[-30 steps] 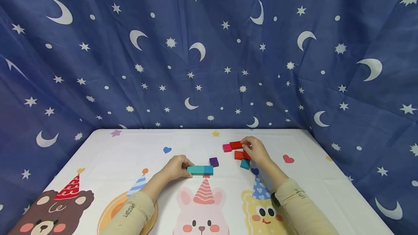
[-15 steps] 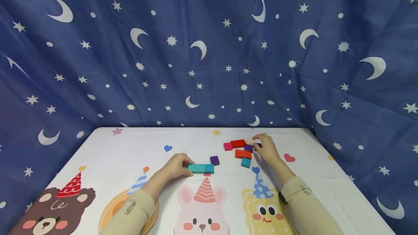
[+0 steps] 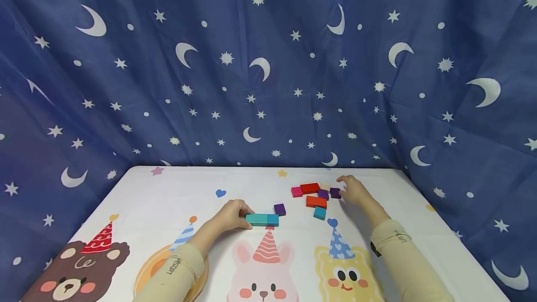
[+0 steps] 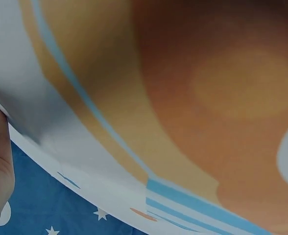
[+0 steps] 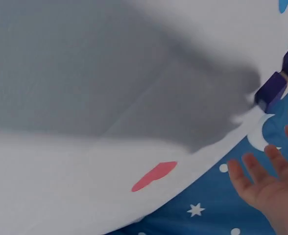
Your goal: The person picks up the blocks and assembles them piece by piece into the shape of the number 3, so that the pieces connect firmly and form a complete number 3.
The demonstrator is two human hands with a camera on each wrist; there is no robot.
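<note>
Blue curtain (image 3: 226, 73) printed with white moons and stars hangs behind a table (image 3: 176, 190), whose white cover carries a bear print (image 3: 73, 276), a rabbit print (image 3: 262, 276) and a yellow, smiling print (image 3: 348, 278) on the part nearest the person. Around the middle of the table, the left hand (image 3: 232, 215) grips the left end of a long teal block (image 3: 256, 219), thumb on its near side and fingers on its far side. A blue block (image 3: 272, 220) sits flush against that block's right end, and a lone purple block (image 3: 279, 209) lies just beyond it, toward the far edge.

Closer to the far edge and right of the middle lies a loose cluster. Its leftmost piece, a pink block (image 3: 297, 192), touches a long red block (image 3: 310, 188); next come a cream block (image 3: 325, 186), a violet block (image 3: 323, 194) and a dark purple block (image 3: 335, 193). Nearer the person are an orange-red block (image 3: 316, 202) and a turquoise block (image 3: 320, 213). Just right of the dark purple block, the right hand (image 3: 356, 191) has its fingers apart and grasps nothing; whether it touches that block cannot be told.
</note>
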